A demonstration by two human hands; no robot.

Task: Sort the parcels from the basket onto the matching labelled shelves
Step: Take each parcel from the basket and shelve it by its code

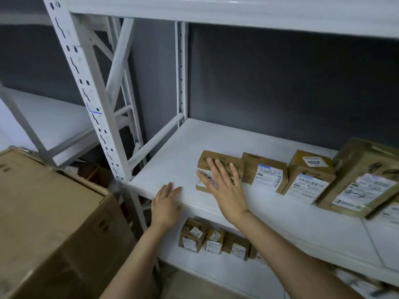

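**Step in hand: seating a parcel on the shelf**

The parcel (225, 157) lies on the middle shelf (172, 160), at the left end of a row and just beside the second parcel (264, 169). The right hand (224, 190) is spread flat over its top and front face. The grip is wide, fingers straight and apart, holding nothing. The left hand (167, 203) rests on the front edge of the shelf, its grip likewise wide and holding nothing.

Procedure, as judged from this position:

1. Keep the palm flat and push evenly, so that the parcel slides and does not tip.
2. Close it up against the second parcel and square it with the row.
3. Leave the printed label facing forward, as on the third parcel (311, 175).
4. Keep the left hand as a brace on the shelf edge, clear of the sliding path.
5. Check the parcel's marking against the shelf's label before lifting the hand.

**Limits of the view**

- The basket is not in view, so the number of parcels left to sort cannot be told.
- No shelf label shows in this view.
- The right hand covers most of the parcel's handwriting and part of its label.
- Firm contact between palm and parcel cannot be confirmed.
- The large parcel (362, 180) at the right is cut off by the frame edge.
- The small parcels (192, 236) on the lower shelf are partly hidden behind the forearms.
- The contents of the big carton (54, 212) at the left cannot be seen.
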